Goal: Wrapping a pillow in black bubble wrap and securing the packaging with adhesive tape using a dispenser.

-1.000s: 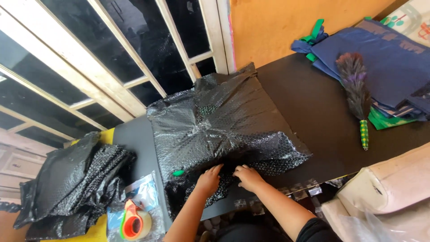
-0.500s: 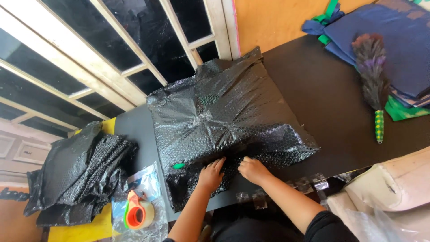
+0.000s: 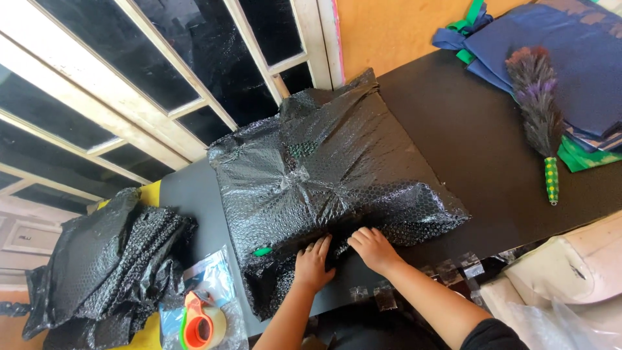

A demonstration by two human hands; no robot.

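Hands press side by side on the near edge of a big parcel (image 3: 330,175) wrapped in black bubble wrap. The left hand (image 3: 313,264) lies palm down with fingers spread flat on the wrap, gripping nothing. The right hand (image 3: 374,247), just beside it, has its fingers curled onto a fold of the wrap; whether it pinches the fold I cannot tell.

The parcel stretches away from both hands across the black table (image 3: 479,155), its bulk ahead of the fingertips and spreading wider to either side than the hands. Its long axis runs away from the hands and tilts slightly to the right, the far end pointing at the window frame (image 3: 311,39). A small green tab (image 3: 262,251) sits on the wrap just left of the left hand.

Further left of that hand lie a tape dispenser (image 3: 197,324) and a heap of black wrap (image 3: 103,266). Well to the right of the right hand, a feather duster (image 3: 538,104) rests against blue bags (image 3: 583,58).
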